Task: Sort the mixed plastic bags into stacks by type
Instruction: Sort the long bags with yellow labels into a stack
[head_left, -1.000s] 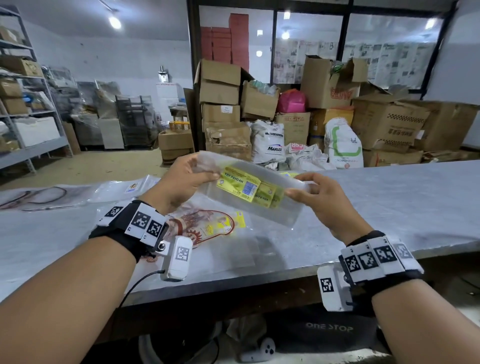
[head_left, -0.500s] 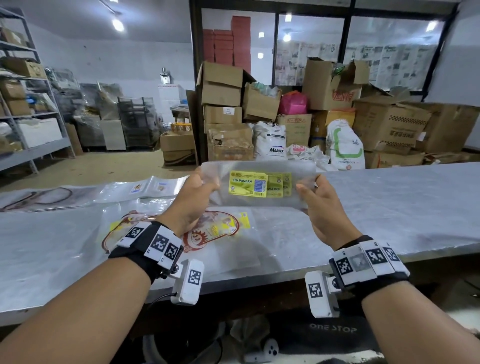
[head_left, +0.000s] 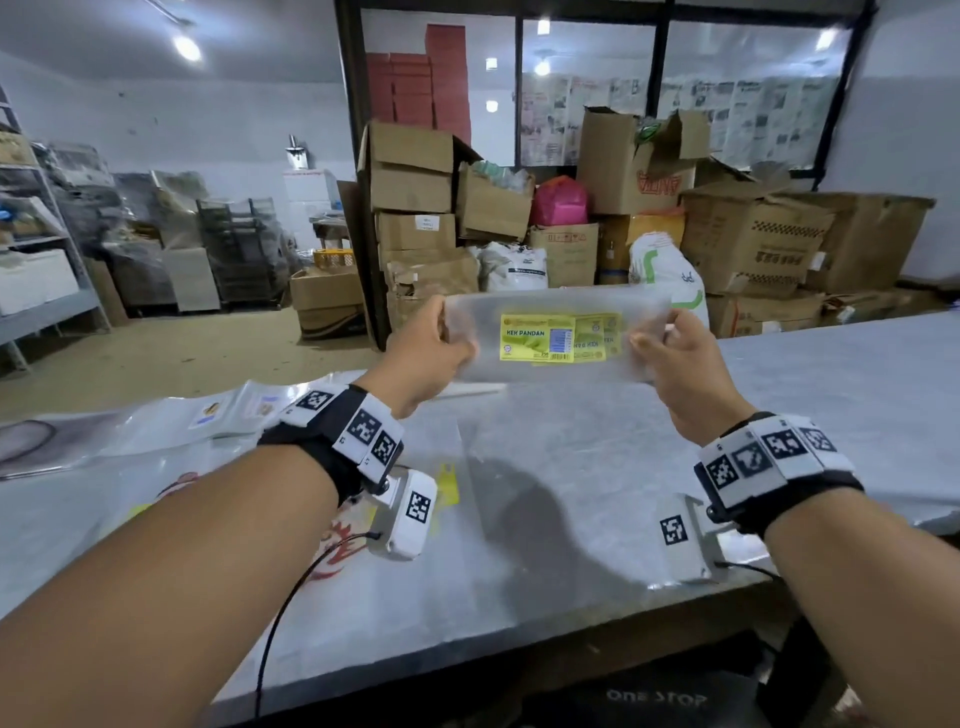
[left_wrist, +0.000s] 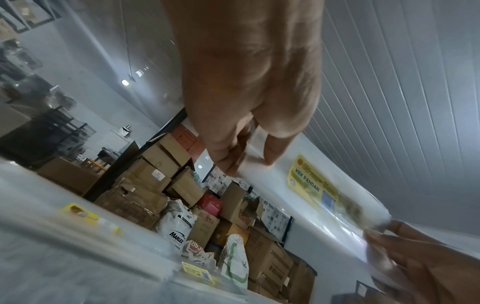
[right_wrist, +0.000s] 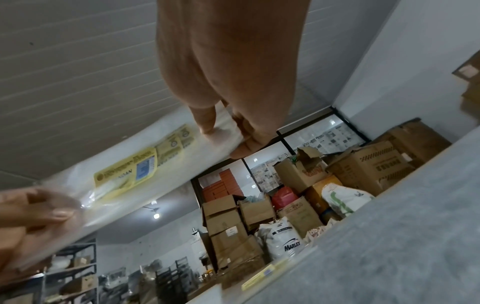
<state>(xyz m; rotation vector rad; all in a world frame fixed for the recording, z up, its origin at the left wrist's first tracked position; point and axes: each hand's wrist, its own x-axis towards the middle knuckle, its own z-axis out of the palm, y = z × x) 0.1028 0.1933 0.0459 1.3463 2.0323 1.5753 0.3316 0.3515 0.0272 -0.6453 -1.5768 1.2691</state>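
Note:
Both hands hold a bundle of clear plastic bags with yellow KEK PANDAN labels (head_left: 558, 336) upright above the grey table (head_left: 597, 467). My left hand (head_left: 434, 353) pinches its left end; thumb and fingers show on the bundle (left_wrist: 309, 185) in the left wrist view. My right hand (head_left: 670, 358) pinches the right end, seen on the bundle (right_wrist: 145, 170) in the right wrist view. A large clear bag with a red and yellow print (head_left: 337, 551) lies flat on the table under my left forearm. More clear bags (head_left: 223, 415) lie at the table's far left.
Stacked cardboard boxes (head_left: 415, 208), white sacks (head_left: 514, 267) and a pink bag (head_left: 560, 200) stand beyond the table's far edge. Metal shelving (head_left: 36, 260) is at the far left. The table's near edge (head_left: 467, 644) runs below my wrists.
Both hands have lifted the labelled bundle from a tilt near the table to upright and level at a higher position. The grips on both ends are unchanged.

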